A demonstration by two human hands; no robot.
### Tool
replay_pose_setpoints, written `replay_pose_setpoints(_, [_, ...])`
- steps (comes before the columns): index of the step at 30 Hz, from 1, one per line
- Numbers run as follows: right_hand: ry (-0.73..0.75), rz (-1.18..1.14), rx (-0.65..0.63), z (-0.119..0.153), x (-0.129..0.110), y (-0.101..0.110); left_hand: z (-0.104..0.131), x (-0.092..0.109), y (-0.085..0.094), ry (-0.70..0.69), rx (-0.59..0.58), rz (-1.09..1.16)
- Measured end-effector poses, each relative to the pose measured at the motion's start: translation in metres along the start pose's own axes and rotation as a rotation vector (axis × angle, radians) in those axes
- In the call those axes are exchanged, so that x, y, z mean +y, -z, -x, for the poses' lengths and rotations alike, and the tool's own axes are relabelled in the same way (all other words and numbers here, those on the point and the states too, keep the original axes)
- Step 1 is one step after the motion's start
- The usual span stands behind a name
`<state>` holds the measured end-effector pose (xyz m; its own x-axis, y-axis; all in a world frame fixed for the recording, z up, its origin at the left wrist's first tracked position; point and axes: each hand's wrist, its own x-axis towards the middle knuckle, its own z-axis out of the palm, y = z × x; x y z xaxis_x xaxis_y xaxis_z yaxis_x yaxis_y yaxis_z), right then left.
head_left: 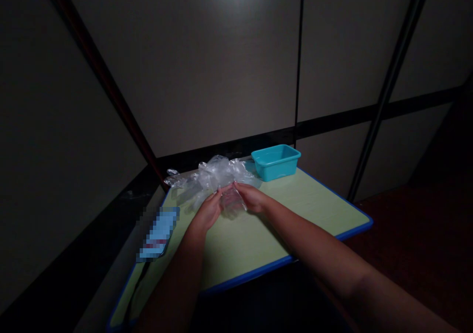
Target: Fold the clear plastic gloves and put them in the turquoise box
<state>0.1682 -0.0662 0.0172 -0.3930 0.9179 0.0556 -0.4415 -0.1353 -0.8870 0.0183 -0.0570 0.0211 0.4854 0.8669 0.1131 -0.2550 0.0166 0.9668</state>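
Between my two hands a clear plastic bag (233,201) is stretched above the table. My left hand (209,210) pinches its left side, and my right hand (251,196) grips the right side; the fingertips of both nearly meet along its upper edge. Just beyond my hands lies a crumpled heap of clear plastic bags (218,171), spread toward the back left of the table. Whether the held piece is joined to the heap cannot be made out.
The pale yellow-green table (318,210) has a blue edge. A turquoise plastic basin (279,168) stands at the back right, by a panelled wall (221,77). A blurred-out phone-like device (159,233) rests at the left edge, with a dark cable (136,288) near it.
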Motion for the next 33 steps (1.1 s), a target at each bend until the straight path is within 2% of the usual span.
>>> replay_pose_setpoints(6, [0.084,-0.096,0.026,-0.007,0.002,0.012,0.001,-0.005,0.004,0.015,-0.044,0.094])
replay_pose_setpoints(9, [0.07,-0.14,0.063,-0.009,0.003,0.016,0.0,-0.006,0.006,0.022,-0.014,0.124])
replay_pose_setpoints(11, [0.096,-0.158,0.099,-0.008,0.002,0.017,-0.002,-0.008,0.008,-0.001,0.05,0.121])
replay_pose_setpoints(17, [0.195,-0.108,0.276,-0.012,0.002,0.019,-0.008,-0.01,0.019,-0.036,0.366,0.092])
replay_pose_setpoints(21, [0.243,-0.082,0.363,-0.016,0.003,0.02,-0.008,-0.007,0.022,-0.032,0.455,0.102])
replay_pose_setpoints(24, [0.188,-0.117,0.386,-0.016,0.002,0.02,-0.007,-0.005,0.02,-0.008,0.428,0.109])
replay_pose_setpoints(27, [0.099,-0.146,0.378,-0.014,0.0,0.018,-0.006,-0.006,0.018,-0.004,0.333,0.144])
replay_pose_setpoints(29, [0.07,-0.164,0.33,-0.012,-0.002,0.015,-0.005,-0.007,0.017,-0.022,0.232,0.175])
replay_pose_setpoints(33, [0.052,-0.211,0.148,-0.007,-0.004,0.012,-0.004,-0.008,0.015,-0.025,0.087,0.19])
